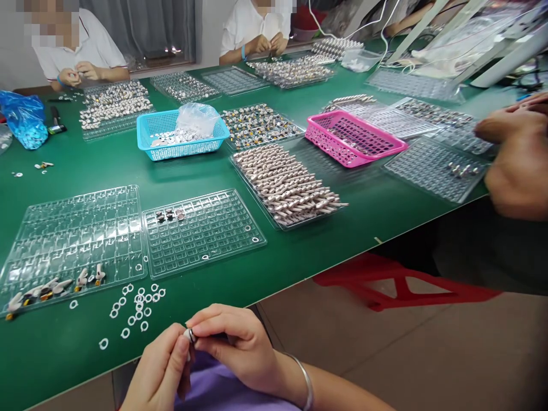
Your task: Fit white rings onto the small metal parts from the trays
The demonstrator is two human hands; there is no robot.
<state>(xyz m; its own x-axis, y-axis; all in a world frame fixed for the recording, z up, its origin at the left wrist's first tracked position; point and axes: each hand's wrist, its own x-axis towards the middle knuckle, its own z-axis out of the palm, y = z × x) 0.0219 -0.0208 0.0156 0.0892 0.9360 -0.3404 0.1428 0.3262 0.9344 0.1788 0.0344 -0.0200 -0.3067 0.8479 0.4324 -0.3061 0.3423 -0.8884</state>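
Observation:
My left hand point(159, 365) and my right hand point(244, 348) meet just off the table's front edge. Between their fingertips is a small white earbud piece point(189, 335) with a dark rim; both hands pinch it, and the fingers hide much of it. Loose white rings point(139, 306) lie scattered on the green table beyond my left hand. Behind them, a clear tray point(85, 228) bears several white earbud pieces point(81, 279) with yellow bits along its near edge. A second clear tray point(205, 228) beside it has a few dark metallic parts point(170, 215) and stray rings.
A tray piled with pale stems point(286, 185) stands mid-table, with a blue basket point(182, 151) and a pink basket point(351, 157) behind. Co-workers handle parts across the table; another person's arm point(520, 160) reaches in from the right. A red stool point(398, 279) sits below the table edge.

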